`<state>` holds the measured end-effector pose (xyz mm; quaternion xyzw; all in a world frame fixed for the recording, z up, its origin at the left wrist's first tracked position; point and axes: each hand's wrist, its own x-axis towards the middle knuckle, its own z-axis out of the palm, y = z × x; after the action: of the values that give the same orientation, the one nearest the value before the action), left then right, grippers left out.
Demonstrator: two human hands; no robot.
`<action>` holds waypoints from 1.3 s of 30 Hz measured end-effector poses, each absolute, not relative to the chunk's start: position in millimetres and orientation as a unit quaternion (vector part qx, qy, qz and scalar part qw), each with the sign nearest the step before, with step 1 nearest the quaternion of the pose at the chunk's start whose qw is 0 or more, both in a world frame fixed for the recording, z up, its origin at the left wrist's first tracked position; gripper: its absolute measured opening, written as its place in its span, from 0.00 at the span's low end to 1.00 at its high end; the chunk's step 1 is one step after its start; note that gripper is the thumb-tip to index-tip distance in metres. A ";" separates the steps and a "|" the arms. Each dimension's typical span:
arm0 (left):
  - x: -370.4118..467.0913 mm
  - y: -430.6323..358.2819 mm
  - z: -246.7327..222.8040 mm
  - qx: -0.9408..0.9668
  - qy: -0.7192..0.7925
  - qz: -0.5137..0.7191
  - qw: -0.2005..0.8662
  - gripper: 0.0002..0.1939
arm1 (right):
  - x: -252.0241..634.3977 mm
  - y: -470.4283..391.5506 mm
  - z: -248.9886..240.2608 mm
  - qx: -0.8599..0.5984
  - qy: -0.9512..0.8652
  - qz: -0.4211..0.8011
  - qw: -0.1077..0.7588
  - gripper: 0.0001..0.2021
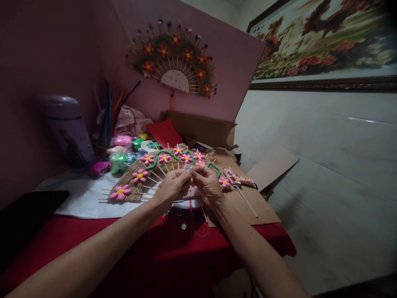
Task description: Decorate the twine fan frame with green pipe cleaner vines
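Fingertips meet in front of a flowered fan

The left hand (174, 185) and the right hand (208, 186) are drawn together, pinched thumb to finger, their tips meeting in the middle. From where I stand, anything caught between them is too small to tell.

The fan (172, 159) lies on the surface (149, 244) just beyond the hands, its arch opening toward the person. The hands hide part of its spokes; whether they touch it, I can't say. Its twine band carries pink flowers (139, 176) with yellow centres and curls of green stem (214, 167). The left end of the arch reaches out past the left hand, resting over a white sheet (80, 203). The right end runs behind the right hand to the cardboard (266, 211), where a grey strip (247, 201) lies.

Nearer the person, a small pale disc (184, 227) sits on the red cloth. Behind the fan I see bags of clay (123, 140), a sheet of red paper (165, 131) and, further left, a purple bin (70, 138). Above it all, a second fan (170, 45), with orange flowers, is up on a pink board (229, 66). A framed picture (328, 41) hangs on the wall to the right.
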<state>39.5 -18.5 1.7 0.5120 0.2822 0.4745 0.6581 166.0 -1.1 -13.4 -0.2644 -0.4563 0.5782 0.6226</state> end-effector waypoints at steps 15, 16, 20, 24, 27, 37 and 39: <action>19.8 -21.6 16.8 0.677 0.212 0.250 0.658 0.11 | 173.0 4.5 -11.5 -0.286 -0.345 0.621 0.644 0.10; 19.2 -22.9 17.5 0.687 0.195 0.219 0.665 0.12 | 172.1 3.8 -11.7 -0.284 -0.354 0.620 0.640 0.11; 19.3 -21.7 15.5 0.654 0.198 0.275 0.677 0.07 | 169.0 -2.2 -10.3 -0.251 -0.432 0.598 0.626 0.09; 20.8 -15.0 13.8 0.581 0.222 0.397 0.676 0.09 | 166.9 -7.8 -7.2 -0.253 -0.487 0.586 0.597 0.08; 23.4 -12.0 16.3 0.495 0.231 0.478 0.688 0.02 | 165.6 -8.1 -6.4 -0.266 -0.486 0.581 0.596 0.11; 22.2 -5.8 12.5 0.459 0.247 0.503 0.689 0.19 | 169.5 1.3 -21.2 -0.353 -0.540 0.352 0.679 0.17; 21.2 -4.2 12.0 0.456 0.261 0.505 0.685 0.22 | 169.3 -0.5 -21.8 -0.353 -0.565 0.315 0.676 0.16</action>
<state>21.2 -4.2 12.0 0.4558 0.2606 0.5051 0.6850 169.3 -0.5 -21.8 -0.3535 -0.5650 0.3149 0.6758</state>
